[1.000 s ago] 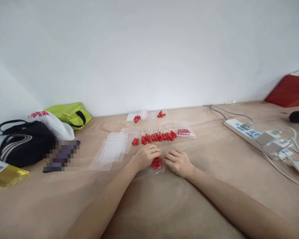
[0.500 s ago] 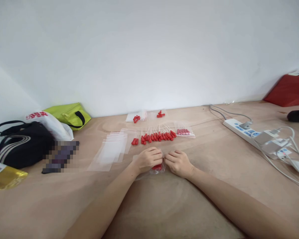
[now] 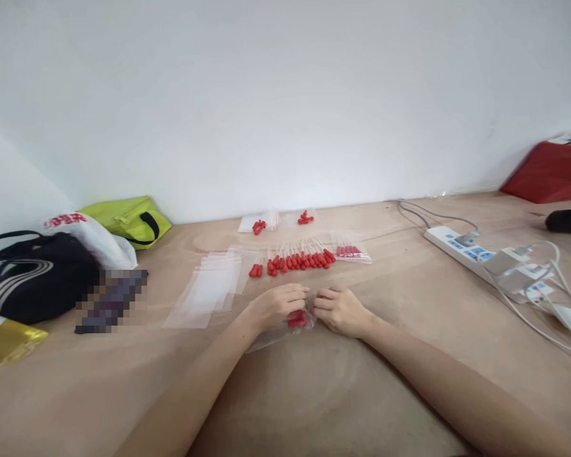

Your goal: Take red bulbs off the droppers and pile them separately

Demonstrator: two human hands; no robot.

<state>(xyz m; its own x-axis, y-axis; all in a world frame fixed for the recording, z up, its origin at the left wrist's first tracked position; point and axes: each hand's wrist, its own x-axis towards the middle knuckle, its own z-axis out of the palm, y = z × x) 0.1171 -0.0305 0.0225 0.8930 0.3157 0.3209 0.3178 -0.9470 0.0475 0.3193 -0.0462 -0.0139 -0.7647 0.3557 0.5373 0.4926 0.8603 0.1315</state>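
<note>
My left hand (image 3: 276, 306) and my right hand (image 3: 341, 311) meet at the middle of the table, both with fingers curled and pinching a small clear zip bag (image 3: 285, 327) that holds red-capped pieces (image 3: 297, 319). The bag lies flat under the hands and trails toward me on the left. Just beyond the hands lies a row of several red-tipped thin sticks (image 3: 299, 259). A stack of empty clear bags (image 3: 209, 285) lies to the left of that row.
Filled bags (image 3: 353, 251) and two small red clusters (image 3: 259, 225) lie farther back. A black bag (image 3: 33, 274), white plastic bag (image 3: 92, 236) and green pouch (image 3: 126, 219) sit at left. A power strip (image 3: 476, 257) with cables and a red box (image 3: 547, 172) are at right.
Both hands stayed on the bag. The left fingers slid over it and now cover more of the red pieces; the bag's near end now sticks out toward me.
</note>
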